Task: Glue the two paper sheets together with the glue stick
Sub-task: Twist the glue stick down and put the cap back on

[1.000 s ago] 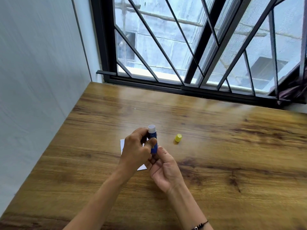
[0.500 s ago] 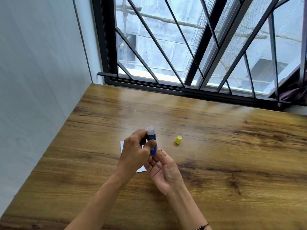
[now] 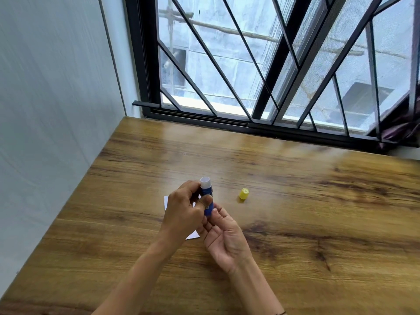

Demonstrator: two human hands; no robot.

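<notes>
An uncapped blue glue stick [image 3: 206, 191] with a white top stands upright above the table, held by both hands. My left hand [image 3: 183, 212] wraps its barrel with thumb and fingers. My right hand [image 3: 223, 237], palm up, pinches the stick's bottom end with its fingertips. The yellow cap [image 3: 243, 193] lies on the wooden table [image 3: 306, 212] a little to the right. White paper [image 3: 167, 201] lies flat under my hands; only a corner on the left and a tip at the bottom show, so I cannot tell how the sheets lie.
A grey wall runs along the table's left edge. A barred window with a black frame [image 3: 250, 123] closes the far edge. Dark cloth [image 3: 400, 130] hangs at the far right corner.
Both hands and the glue stick stay in nearly the same place. The view has shifted slightly; the right fingers stay at the stick's base.
</notes>
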